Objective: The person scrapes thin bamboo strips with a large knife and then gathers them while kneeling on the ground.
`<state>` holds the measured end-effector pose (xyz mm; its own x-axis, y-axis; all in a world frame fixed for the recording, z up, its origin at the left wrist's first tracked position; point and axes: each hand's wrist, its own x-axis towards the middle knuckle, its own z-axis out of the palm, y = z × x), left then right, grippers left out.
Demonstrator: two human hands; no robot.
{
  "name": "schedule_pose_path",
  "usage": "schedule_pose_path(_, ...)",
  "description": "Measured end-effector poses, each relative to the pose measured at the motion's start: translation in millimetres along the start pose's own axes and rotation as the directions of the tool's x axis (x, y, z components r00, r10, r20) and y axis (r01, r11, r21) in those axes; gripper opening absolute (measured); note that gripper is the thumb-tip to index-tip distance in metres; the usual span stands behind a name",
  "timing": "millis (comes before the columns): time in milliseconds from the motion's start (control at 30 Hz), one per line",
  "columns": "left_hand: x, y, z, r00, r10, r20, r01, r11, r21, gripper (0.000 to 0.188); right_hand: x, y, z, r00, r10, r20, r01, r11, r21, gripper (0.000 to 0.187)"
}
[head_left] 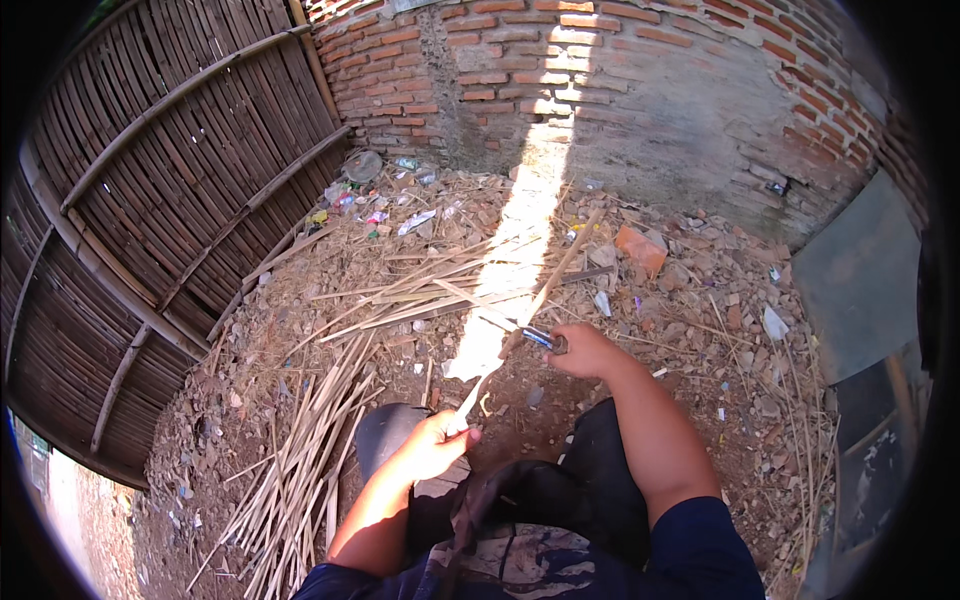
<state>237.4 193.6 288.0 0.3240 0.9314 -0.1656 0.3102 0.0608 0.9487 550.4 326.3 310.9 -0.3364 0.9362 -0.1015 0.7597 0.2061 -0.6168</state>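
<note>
My left hand (435,446) is closed around the near end of a pale bamboo strip (475,393), which rises away from me toward the tool. In my right hand (585,352) is the handle of a knife (540,338), with its thin blade pointing left across the strip. Glare from the sunlight hides the blade's tip and the exact contact. Just beyond the knife a longer brown stick (560,277) slants up to the right; whether it is one piece with the strip I cannot tell.
A heap of split bamboo strips (300,480) lies at my left, and more strips (400,300) are scattered ahead. A broken brick (641,250) and litter cover the ground. Around stand a brick wall (680,110), a woven bamboo wall (200,130) and a grey sheet (860,275).
</note>
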Motion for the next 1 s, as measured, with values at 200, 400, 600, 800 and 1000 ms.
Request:
schedule_pose_path(200, -5.5, 7.2, -7.7, 0.997, -0.077, 0.015, 0.075, 0.993, 0.095, 0.027, 5.6, -20.3, 1.0, 0.975, -0.172, 0.143, 0.183, 0.981, -0.07, 0.043)
schedule_pose_path(400, -6.1, 19.6, -8.3, 0.995, -0.088, 0.045, 0.087, 0.996, 0.024, 0.029, 18.6, 29.3, -9.7, 0.944, 0.201, -0.261, -0.147, 0.966, 0.212, 0.07)
schedule_pose_path(600, -4.0, 3.1, -9.1, 0.995, -0.061, 0.082, 0.068, 0.994, -0.087, 0.031, -4.8, -22.1, 0.6, 0.987, -0.147, 0.066, 0.156, 0.976, -0.151, 0.04)
schedule_pose_path(800, -14.5, 20.4, -8.6, 0.989, -0.087, 0.118, 0.089, 0.996, -0.014, 0.032, 8.9, -6.2, -3.7, 0.993, -0.115, -0.02, 0.116, 0.991, 0.065, 0.03)
schedule_pose_path(1000, -12.3, 33.5, -19.3, 0.962, -0.194, 0.191, 0.242, 0.93, -0.277, 0.026, -2.1, -21.3, -13.1, 0.98, -0.114, -0.166, 0.132, 0.986, 0.103, 0.026)
